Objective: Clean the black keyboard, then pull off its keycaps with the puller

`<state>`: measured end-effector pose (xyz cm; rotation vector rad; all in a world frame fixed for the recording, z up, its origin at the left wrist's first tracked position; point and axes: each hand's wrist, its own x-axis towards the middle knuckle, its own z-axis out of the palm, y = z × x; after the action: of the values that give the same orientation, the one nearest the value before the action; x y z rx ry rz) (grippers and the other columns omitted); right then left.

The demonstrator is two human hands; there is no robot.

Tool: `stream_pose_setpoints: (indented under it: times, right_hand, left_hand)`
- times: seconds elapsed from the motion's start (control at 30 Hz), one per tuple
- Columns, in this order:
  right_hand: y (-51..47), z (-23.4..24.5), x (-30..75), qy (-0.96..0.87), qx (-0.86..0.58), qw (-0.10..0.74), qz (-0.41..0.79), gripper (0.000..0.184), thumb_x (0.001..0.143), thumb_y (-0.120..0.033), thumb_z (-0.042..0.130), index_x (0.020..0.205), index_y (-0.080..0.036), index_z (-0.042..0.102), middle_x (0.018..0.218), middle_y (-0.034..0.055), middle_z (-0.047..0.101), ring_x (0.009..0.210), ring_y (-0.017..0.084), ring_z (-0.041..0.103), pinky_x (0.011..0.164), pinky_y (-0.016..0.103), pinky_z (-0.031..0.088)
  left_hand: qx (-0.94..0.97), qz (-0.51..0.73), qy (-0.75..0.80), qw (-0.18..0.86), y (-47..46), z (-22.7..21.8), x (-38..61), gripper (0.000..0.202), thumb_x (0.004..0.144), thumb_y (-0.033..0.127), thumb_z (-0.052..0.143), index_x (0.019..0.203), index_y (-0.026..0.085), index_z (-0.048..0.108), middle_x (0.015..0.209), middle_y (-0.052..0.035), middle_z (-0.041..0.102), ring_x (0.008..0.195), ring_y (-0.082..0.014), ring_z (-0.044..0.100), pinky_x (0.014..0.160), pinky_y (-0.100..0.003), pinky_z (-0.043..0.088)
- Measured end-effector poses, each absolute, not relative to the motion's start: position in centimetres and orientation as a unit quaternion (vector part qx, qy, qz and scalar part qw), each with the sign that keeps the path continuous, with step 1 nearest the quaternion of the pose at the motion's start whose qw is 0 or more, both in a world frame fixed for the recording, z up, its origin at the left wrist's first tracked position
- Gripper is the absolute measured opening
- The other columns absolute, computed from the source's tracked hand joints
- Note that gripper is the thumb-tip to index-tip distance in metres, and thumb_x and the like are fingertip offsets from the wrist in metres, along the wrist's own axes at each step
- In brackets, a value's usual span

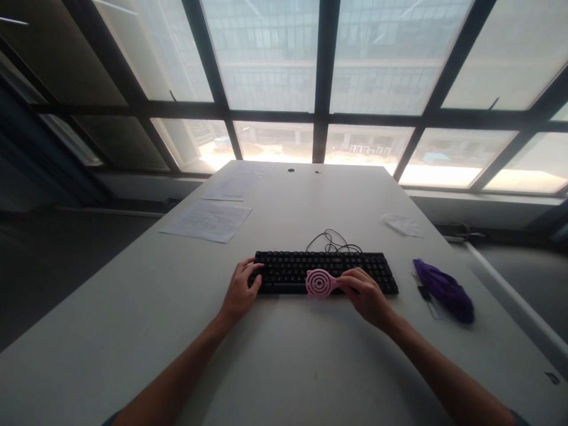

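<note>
A black keyboard (284, 273) lies across the white table in front of me. My left hand (242, 288) grips its left end, fingers over the keys near the back and thumb by the front edge. Between the fingertips of my right hand (361, 289) is the handle of a pink hairbrush (318, 283). Its round head has curved slots and small ear-like points, and it sits over the keyboard's front middle. Whether the brush touches the keys, I cannot tell; its underside is hidden. Behind the keyboard, its thin black cable (331, 239) lies in loose loops.
To the right lie a purple cloth item (444, 290) and a small black-handled tool (426, 296). A clear plastic wrapper (402, 225) rests farther back. Printed paper sheets (208, 220) lie at the left. The white table (310, 367) reaches toward large windows.
</note>
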<state>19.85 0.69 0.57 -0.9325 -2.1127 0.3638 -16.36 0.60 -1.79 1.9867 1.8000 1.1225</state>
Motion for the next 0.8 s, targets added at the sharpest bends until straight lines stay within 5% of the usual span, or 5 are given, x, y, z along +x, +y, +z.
stream_pose_setpoints:
  times: [0.8]
  right_hand:
    - [2.2,1.5,9.9,-0.864,-0.353,0.334,0.13,0.018,0.097,-0.018,0.054,0.1,-0.022,0.07,0.093,0.0055,0.067,0.089,0.018,0.057,0.08,0.03,0.047]
  left_hand:
    - [0.676,0.38,0.619,0.123,0.6,-1.5,-16.3,0.029,0.088,0.027,0.051,0.111,0.019,0.066,0.131,-0.01,0.054,0.126,-0.0254,0.05,0.113,-0.046,0.039]
